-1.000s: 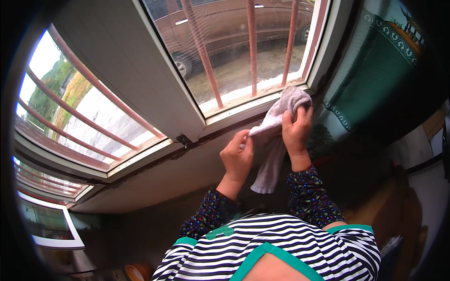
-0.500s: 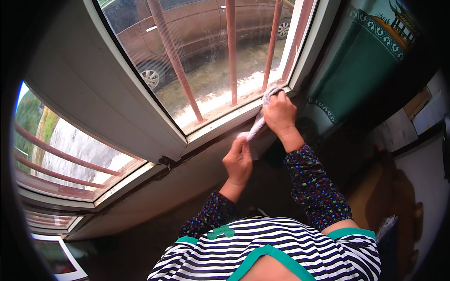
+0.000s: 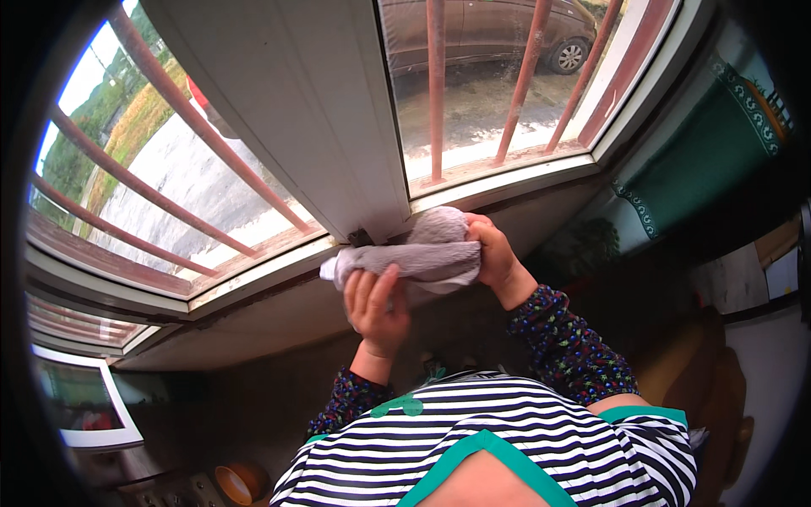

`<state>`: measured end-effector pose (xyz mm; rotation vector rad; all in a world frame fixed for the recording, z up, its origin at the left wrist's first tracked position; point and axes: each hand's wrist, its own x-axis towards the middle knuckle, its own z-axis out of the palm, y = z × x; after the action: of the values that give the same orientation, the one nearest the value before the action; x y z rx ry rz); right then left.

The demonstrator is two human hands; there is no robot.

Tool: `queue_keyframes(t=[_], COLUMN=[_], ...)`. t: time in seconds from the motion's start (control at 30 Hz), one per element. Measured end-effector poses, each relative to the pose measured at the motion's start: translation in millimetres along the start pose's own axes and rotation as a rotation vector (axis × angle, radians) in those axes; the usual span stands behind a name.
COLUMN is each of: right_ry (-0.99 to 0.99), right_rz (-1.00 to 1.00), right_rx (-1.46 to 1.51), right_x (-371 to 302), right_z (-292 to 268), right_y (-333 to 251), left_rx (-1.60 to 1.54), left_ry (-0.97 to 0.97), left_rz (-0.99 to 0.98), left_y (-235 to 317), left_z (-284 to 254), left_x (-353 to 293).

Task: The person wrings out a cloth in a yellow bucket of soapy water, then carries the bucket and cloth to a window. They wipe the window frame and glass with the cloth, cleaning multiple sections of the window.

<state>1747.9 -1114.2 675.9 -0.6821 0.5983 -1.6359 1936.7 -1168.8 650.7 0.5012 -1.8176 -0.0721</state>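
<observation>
So the greyish-pink cloth (image 3: 435, 258) is up off the floor, held between both hands, right in front of the lower edge of the window frame (image 3: 507, 180). It's by the bottom end of the wide pale post (image 3: 296, 93) between the two windows. Can't tell whether it's actually touching the frame from this angle.

The big thing here is how it lies: long axis pretty much left to right, strung between the hands, with a bunched lump poking up toward the window near the right end. The left hand (image 3: 376, 313) has its fingers curled together on the cloth's lower side, close to the left end. They're a bit blurry, so no idea how tight that grip is. The right hand (image 3: 497, 264) is pinching the right end, and some of its fingertips are tucked behind the fold so I can't see those.

There's a dark latch (image 3: 359, 237) just past the cloth's upper edge, and the left hand is the nearer one to it. The right hand is closer to the right window's bottom edge, with the green curtain (image 3: 684, 160) well off past that window's lower right corner.
</observation>
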Motion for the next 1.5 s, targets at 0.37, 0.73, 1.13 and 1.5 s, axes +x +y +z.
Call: queue_keyframes(t=[0.37,0.73,1.13,1.5], right_ry=[0.366,0.165,0.161,0.077], right_rz=[-0.396,-0.417,-0.362,-0.230], right_rx=[-0.436,-0.616,-0.281,-0.287], right_x=[-6.5,3.4,-24.3,-9.1], right_z=[-19.7,-48.5,-93.8,-76.6], right_y=[17.5,3.2,-22.2,28.5], left_rx=[0.478,0.994,0.257,0.944], left_ry=[-0.257,-0.431,-0.343,-0.359], left_rz=[-0.049,0.142,-0.014,0.241], left_y=[34.5,51.9,76.5,42.8], left_z=[77.4,95.2,136.0,84.5], left_x=[7.1,38.9,38.9,39.3])
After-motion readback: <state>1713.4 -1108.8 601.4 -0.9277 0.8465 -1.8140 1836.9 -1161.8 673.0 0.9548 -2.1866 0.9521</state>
